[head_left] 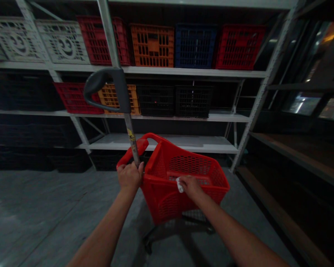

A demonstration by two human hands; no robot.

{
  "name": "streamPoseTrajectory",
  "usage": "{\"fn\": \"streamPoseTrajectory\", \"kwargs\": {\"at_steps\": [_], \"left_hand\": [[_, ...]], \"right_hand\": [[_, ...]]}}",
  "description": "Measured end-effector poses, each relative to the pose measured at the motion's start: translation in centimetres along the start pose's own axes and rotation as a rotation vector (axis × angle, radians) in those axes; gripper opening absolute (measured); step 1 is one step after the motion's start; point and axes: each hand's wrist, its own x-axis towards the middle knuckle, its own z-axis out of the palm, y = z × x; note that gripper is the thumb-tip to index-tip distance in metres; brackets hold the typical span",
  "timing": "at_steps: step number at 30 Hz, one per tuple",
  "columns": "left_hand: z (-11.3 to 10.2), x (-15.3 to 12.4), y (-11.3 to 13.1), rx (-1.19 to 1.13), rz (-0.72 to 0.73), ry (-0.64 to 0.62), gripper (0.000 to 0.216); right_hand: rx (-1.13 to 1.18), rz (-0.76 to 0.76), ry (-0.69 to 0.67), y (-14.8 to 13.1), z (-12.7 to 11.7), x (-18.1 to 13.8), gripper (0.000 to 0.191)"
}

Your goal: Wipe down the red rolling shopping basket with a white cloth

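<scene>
A red plastic shopping cart stands in front of me with its basket to the right. My left hand is closed around the near end of the cart's red handle. Its thumb lies by the foot of a metal pole, which rises beside the handle and carries a dark grey loop grip. Pinched in my right hand is a crumpled white wipe, pressed against the near rim of the basket. The fingertips on the far side of the wipe are partly hidden.
Behind the cart stands a white metal shelving rack. It holds several plastic crates, among them an orange crate, a blue crate and a black crate. Another shelving unit closes in on the right. Grey concrete floor extends leftward.
</scene>
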Motion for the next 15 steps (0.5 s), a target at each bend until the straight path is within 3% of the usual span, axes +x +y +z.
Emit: {"fn": "streamPoseTrajectory", "kwargs": {"at_steps": [3, 7, 9, 12, 15], "left_hand": [[-0.1, -0.1, 0.2, -0.010, -0.010, -0.002, 0.046], [-0.3, -0.3, 0.4, -0.022, -0.014, -0.004, 0.047], [-0.3, -0.4, 0.3, -0.020, -0.011, 0.000, 0.047], [-0.2, -0.4, 0.2, -0.004, -0.008, 0.011, 0.046], [0.1, -0.3, -0.1, -0.001, 0.003, 0.017, 0.045]], "right_hand": [[-0.017, 0.033, 0.023, -3.0, 1.5, 1.7, 0.012], [0.044, -0.129, 0.112, -8.6, 4.5, 5.1, 0.009], [0.059, -0.180, 0.145, -9.6, 5.2, 5.7, 0.010], [0.030, -0.177, 0.136, -7.9, 4.8, 4.2, 0.014], [0.038, -0.147, 0.099, -3.4, 2.8, 0.9, 0.016]]}}
